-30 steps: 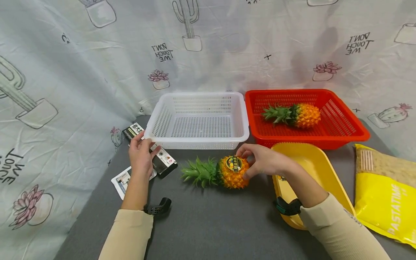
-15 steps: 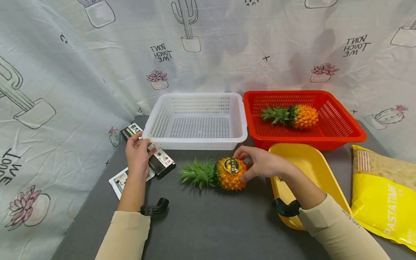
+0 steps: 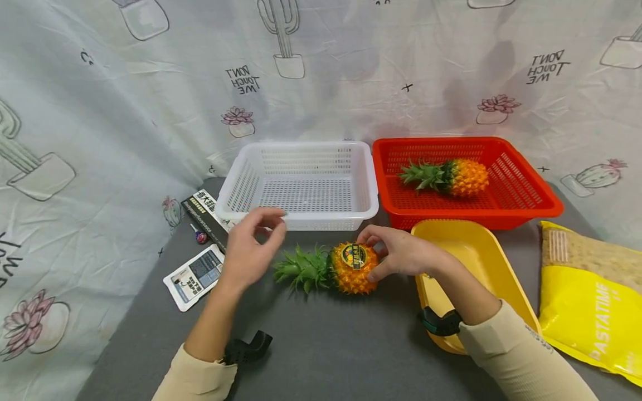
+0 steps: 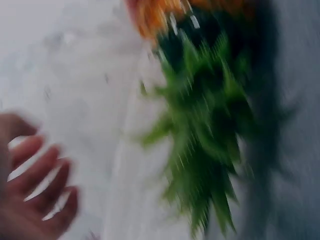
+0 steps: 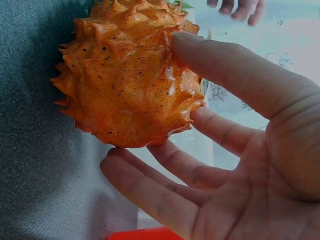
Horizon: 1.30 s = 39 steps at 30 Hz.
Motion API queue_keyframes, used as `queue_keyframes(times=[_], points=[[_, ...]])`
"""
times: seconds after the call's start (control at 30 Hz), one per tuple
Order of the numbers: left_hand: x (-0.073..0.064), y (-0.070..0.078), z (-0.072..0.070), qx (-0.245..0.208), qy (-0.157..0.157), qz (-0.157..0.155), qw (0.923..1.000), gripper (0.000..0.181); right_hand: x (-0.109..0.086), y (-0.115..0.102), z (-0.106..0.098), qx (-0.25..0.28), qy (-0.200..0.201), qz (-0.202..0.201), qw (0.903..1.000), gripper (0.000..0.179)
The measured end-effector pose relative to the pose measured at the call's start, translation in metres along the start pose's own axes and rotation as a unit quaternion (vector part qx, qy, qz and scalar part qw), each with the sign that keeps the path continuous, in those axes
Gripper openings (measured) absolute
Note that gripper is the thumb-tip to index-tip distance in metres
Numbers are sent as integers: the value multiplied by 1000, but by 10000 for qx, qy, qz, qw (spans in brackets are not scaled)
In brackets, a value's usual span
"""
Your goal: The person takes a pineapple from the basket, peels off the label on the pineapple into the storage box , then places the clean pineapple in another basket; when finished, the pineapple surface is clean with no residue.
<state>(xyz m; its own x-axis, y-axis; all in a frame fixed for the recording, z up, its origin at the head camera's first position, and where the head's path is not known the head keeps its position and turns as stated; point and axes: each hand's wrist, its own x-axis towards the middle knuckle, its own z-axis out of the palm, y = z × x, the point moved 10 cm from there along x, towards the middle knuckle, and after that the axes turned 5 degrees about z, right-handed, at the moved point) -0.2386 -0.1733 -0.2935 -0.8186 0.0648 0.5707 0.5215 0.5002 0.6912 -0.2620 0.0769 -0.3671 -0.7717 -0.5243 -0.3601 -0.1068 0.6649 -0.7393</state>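
A small pineapple (image 3: 354, 267) with a black-and-yellow label lies on its side on the grey table, its green crown pointing left. My right hand (image 3: 401, 252) grips its base end, thumb on the near side and fingers on the far side; the spiky orange skin (image 5: 130, 80) fills much of the right wrist view. My left hand (image 3: 251, 250) hovers left of the crown with loosely bent fingers and nothing between them. In the left wrist view the crown (image 4: 200, 120) is blurred and stands apart from the left hand (image 4: 40, 185).
Behind stand a white basket (image 3: 301, 219) and a red basket (image 3: 476, 214) with another pineapple (image 3: 466, 177) inside. A yellow tray (image 3: 481, 256) and a pasta bag (image 3: 592, 312) lie right. At left are a black box (image 3: 204, 216), a white packet (image 3: 197, 277) and a small lollipop-like item (image 3: 200, 236).
My left hand has left the black box and moved right toward the pineapple's crown, uncovering the white packet and the small item. The right hand keeps its grip on the pineapple.
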Motion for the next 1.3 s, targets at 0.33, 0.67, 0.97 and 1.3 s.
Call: queue_keyframes(times=[0.33, 0.67, 0.97, 1.3], points=[[-20, 41, 95, 2126, -3117, 503, 9247, 64, -1, 0, 0, -106, 92, 66, 9999, 61], [-20, 24, 119, 2469, -3902, 129, 8869, 76, -2, -1, 3, -72, 52, 29, 10000, 61], [-17, 22, 125, 2167, -4073, 3, 8872, 65, -3, -2, 1, -150, 93, -34, 9998, 60], [-14, 21, 127, 2139, -4051, -169, 8887, 55, -4, -7, 2, -287, 20, -145, 9995, 61]])
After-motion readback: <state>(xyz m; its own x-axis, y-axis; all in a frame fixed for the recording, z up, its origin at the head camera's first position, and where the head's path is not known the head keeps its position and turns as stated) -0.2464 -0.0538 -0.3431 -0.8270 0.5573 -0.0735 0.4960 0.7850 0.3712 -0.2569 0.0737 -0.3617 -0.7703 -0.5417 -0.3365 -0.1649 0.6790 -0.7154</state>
